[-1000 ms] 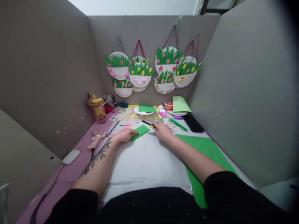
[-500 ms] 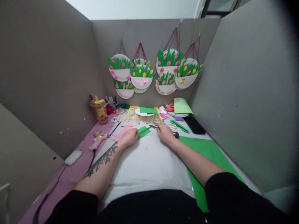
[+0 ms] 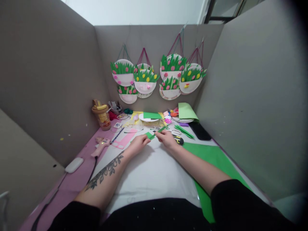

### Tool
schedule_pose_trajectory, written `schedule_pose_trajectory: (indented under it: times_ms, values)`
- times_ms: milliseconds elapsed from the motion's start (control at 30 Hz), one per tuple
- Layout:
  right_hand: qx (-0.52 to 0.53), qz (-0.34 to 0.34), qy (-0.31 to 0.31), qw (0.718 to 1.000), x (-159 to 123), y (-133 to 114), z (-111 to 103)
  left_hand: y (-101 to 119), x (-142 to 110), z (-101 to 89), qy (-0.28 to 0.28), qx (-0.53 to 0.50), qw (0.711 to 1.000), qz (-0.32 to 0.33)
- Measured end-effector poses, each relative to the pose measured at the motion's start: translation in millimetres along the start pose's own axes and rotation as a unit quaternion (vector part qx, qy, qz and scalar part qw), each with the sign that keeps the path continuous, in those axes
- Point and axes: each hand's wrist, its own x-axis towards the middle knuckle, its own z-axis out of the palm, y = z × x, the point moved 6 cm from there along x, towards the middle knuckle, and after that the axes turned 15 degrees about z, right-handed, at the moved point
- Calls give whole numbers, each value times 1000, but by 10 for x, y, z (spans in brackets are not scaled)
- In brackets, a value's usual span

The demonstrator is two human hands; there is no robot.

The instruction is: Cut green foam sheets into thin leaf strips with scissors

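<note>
My left hand [image 3: 140, 143] is closed, its thumb and fingers pinching the near end of a narrow green paper strip [image 3: 162, 129]. The fingers of my right hand [image 3: 166, 139] pinch the same strip farther along, and its far end sticks out beyond them. Just past my left fingertips a small green paper piece [image 3: 149, 134] shows, partly hidden. Beside my right wrist lies a yellow-and-black utility knife [image 3: 178, 140]. White-handled scissors [image 3: 176, 132] rest beyond my right hand, partly covered.
Green paper strips [image 3: 184, 131] and a black phone [image 3: 200, 131] lie at right, above a large green sheet [image 3: 211, 160]. Pink paper [image 3: 127, 138] and a glue gun [image 3: 102, 146] are at left. A cup [image 3: 102, 117] stands behind. Paper-plate flower baskets [image 3: 145, 84] hang on the back panel.
My hands have come closer together. The green strip, earlier above the small green piece, is now raised and slants between both hands. My right hand has shifted slightly left and nearer to me.
</note>
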Motion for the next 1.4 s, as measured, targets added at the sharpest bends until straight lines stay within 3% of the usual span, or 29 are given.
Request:
schedule_pose_trajectory:
  times_ms: [200, 333, 433, 567, 700, 867, 933, 1000, 1100, 1167, 1200, 1400]
  values:
    - [145, 19, 41, 988, 154, 56, -257, -156, 15, -121, 6, 22, 1000, -16]
    - [237, 52, 73, 967, 163, 76, -348, -212, 7, -244, 60, 19, 997, -48]
    - [252, 61, 30, 965, 106, 43, -249, -196, 9, -226, 108, -61, 991, -55]
    - [134, 41, -66, 988, -55, -1, 70, -97, 24, -28, 138, -250, 957, -52]
    - [-18, -26, -77, 997, -196, -47, 264, -59, -17, 77, 194, -300, 930, -83]
    - [-87, -45, -83, 992, -184, -137, 207, -115, -79, 21, 276, -293, 907, -126]
    - [-153, -65, -42, 985, -112, -190, 58, -161, -93, -50, 309, -289, 896, -135]
    - [-269, -97, 54, 957, -17, -243, -173, -235, -112, -138, 346, -282, 883, -145]
    - [-485, -70, 187, 851, 165, -212, -540, -376, -131, -221, 380, -294, 862, -163]
    - [-577, -3, 209, 789, 296, -114, -748, -458, -135, -219, 388, -318, 846, -178]
    - [-603, 28, 202, 772, 353, -60, -828, -487, -136, -204, 389, -329, 840, -185]
    - [-625, 92, 150, 761, 535, 124, -1025, -479, -123, -104, 369, -348, 841, -191]
